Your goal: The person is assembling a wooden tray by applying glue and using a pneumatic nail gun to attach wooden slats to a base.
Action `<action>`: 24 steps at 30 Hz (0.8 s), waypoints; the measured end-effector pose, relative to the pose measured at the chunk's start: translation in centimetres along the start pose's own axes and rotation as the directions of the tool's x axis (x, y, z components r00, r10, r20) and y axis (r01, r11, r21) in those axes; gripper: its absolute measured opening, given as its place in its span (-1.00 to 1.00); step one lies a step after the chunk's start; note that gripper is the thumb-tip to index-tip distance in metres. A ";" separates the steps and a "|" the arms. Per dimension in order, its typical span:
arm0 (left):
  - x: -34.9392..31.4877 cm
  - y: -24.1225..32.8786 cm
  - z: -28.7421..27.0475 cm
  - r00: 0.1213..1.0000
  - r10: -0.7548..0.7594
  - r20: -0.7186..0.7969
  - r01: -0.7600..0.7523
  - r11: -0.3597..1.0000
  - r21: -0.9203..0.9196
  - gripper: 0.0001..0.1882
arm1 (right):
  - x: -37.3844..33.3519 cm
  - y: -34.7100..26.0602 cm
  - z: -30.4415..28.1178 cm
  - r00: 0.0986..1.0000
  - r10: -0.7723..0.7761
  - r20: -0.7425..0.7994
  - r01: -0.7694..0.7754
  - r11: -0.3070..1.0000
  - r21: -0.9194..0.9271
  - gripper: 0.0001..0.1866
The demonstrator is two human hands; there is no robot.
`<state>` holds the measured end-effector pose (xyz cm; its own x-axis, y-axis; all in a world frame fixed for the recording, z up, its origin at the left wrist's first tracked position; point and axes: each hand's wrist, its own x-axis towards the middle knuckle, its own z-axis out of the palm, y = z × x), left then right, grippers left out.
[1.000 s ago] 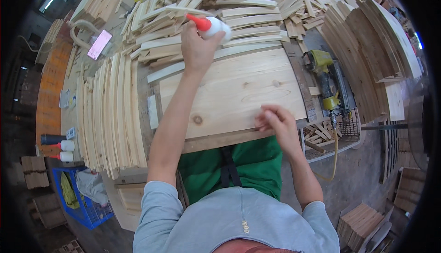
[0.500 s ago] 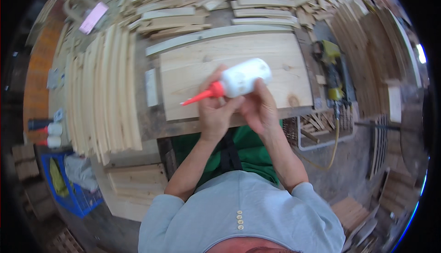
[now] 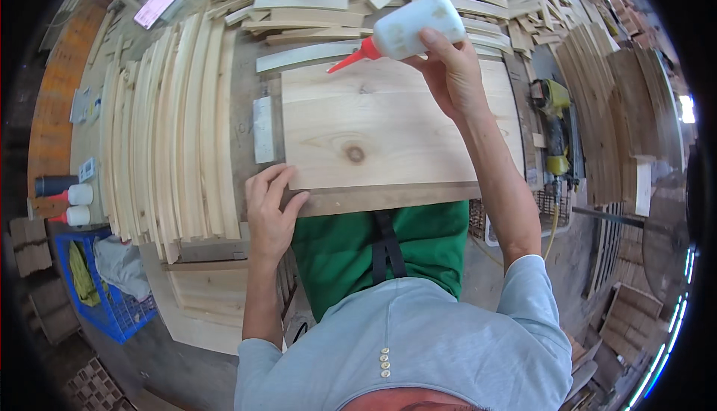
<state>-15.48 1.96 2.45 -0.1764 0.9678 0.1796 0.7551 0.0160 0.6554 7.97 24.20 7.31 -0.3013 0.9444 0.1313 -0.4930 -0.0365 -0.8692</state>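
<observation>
In my right hand (image 3: 453, 71) is a white glue bottle (image 3: 420, 26) with a red nozzle, tilted so the tip points down and left. It is held over the far part of a pale wooden panel (image 3: 403, 127) that lies flat on the workbench (image 3: 373, 199). The panel has a dark knot near its middle. My left hand (image 3: 270, 206) rests at the panel's near left corner, fingers apart on the bench edge and holding nothing. Just beyond the panel's far edge lies a thin wooden strip (image 3: 306, 55).
Long wooden strips (image 3: 168, 127) are stacked to the left, and many loose slats (image 3: 310, 19) are heaped at the back. A yellow-green power tool (image 3: 551, 97) with a hose lies right of the panel. Two more glue bottles (image 3: 79, 194) and a blue crate (image 3: 112, 291) are at far left.
The glue bottle has gone from both hands to my right hand alone, raised farther away and to the right. My left hand has let go and come down to the panel's near left corner.
</observation>
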 end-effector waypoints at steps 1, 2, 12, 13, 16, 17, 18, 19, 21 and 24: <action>0.0 -0.5 0.1 1.000 0.013 -0.029 -0.013 1.000 -0.020 -0.55 | 0.7 0.7 0.6 0.999 0.004 0.042 -0.001 0.998 -0.067 -0.39; 0.0 -0.7 0.2 0.998 0.026 -0.054 -0.028 0.999 -0.043 -0.58 | 1.2 1.3 1.3 0.999 0.013 0.051 -0.010 0.998 -0.061 -0.39; 0.7 -0.5 0.2 0.997 -0.007 -0.079 0.004 0.999 -0.033 -0.60 | 4.1 5.1 4.2 0.990 -0.027 0.136 0.067 0.951 -0.301 -0.24; 0.8 -0.6 0.2 0.997 -0.008 -0.080 0.006 0.999 -0.033 -0.60 | 4.2 5.3 4.4 0.988 -0.049 0.146 0.094 0.943 -0.320 -0.26; 0.7 -0.7 0.2 0.997 -0.008 -0.074 0.005 0.999 -0.039 -0.60 | 4.7 5.9 4.7 0.984 -0.079 0.157 0.126 0.938 -0.322 -0.32; 0.7 -0.6 0.2 0.997 -0.005 -0.076 0.002 0.999 -0.045 -0.61 | 4.9 6.1 4.8 0.983 -0.086 0.160 0.132 0.943 -0.307 -0.35; 0.7 -0.6 0.1 0.997 -0.002 -0.079 -0.002 0.999 -0.051 -0.61 | 4.9 6.2 4.8 0.983 -0.088 0.158 0.133 0.943 -0.305 -0.35; 0.7 -0.6 0.1 0.997 0.000 -0.078 -0.004 0.999 -0.048 -0.61 | 5.0 6.2 4.8 0.984 -0.084 0.156 0.131 0.936 -0.326 -0.37; 0.7 -0.6 0.2 0.997 0.012 -0.081 -0.016 0.999 -0.049 -0.61 | 5.0 6.3 4.8 0.985 -0.085 0.149 0.133 0.928 -0.347 -0.39; 0.6 -0.5 0.1 0.998 -0.018 -0.057 0.015 0.999 -0.050 -0.58 | 4.8 6.4 5.0 0.986 -0.088 0.140 0.128 0.941 -0.313 -0.40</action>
<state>-15.92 2.54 2.13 -0.2253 0.9516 0.2092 0.7198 0.0179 0.6939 -0.69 26.86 4.77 -0.3678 0.8891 0.2722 -0.2471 0.1888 -0.9504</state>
